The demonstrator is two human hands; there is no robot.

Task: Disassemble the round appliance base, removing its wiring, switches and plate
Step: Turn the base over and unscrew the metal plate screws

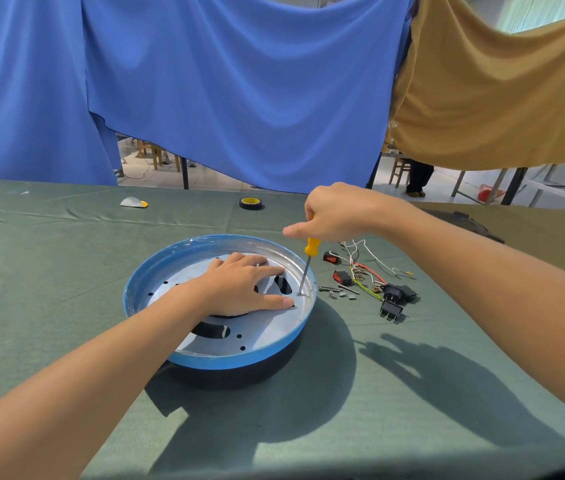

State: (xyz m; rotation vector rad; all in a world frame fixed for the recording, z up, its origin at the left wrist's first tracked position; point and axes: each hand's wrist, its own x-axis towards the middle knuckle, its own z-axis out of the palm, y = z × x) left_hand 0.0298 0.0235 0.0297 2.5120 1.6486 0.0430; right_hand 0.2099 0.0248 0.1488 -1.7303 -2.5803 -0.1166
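A green cloth (49, 271) covers the tabletop. Far on its left side lies a small white and yellow object (134, 203). More to the right, near the far edge, there is a roll of black tape (250, 203).

In the middle of the tabletop stands the base (239, 360), which is round, with a blue rim and a dark wall below. Inside it sits the silver plate (267, 329), which has some small holes and some larger openings. The left hand (239, 285) lies flat on the plate, palm down. Its fingers (269, 270) are straight and spread, and they hold nothing.

Just to the right of this hand a screwdriver (312, 246) stands almost upright, with its tip on the plate near the right rim of the base. The right hand (340, 213) grips the yellow handle from above, with the fingers curled around it.

On the cloth to the right of the base lie loose parts. There are two switches (341, 277) with red buttons and a bundle of wires (366, 268) in white, red and yellow-green. Beside them are some small screws (338, 290) and two black connectors (398, 292) with metal pins.

Behind the tabletop hang a blue cloth (239, 81) and, at the right, a brown cloth (499, 91).
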